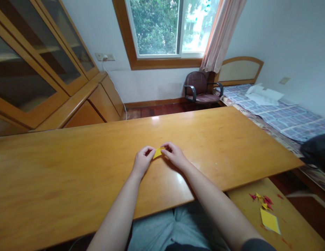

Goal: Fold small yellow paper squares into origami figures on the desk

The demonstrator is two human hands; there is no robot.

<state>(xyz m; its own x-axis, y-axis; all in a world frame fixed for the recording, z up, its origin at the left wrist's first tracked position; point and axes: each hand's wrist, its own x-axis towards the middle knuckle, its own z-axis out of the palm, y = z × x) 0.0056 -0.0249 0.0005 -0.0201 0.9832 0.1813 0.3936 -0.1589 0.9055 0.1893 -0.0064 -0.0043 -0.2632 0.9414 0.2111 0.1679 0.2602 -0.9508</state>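
Note:
A small piece of yellow paper [158, 152] is held between my two hands, just over the wooden table [73, 174]. My left hand [143, 160] pinches its left end between thumb and fingers. At the right end, my right hand [174, 154] grips the paper near its upper corner. The sheet looks folded, though its creases are too small to make out.
Lower right, a lower wooden surface [246, 195] carries several red and yellow folded paper pieces [265, 201] and a yellow paper stack [270, 221]. A chair [200, 89] stands beyond the table; a bed [282, 111] is at right, a cabinet [81, 111] at left.

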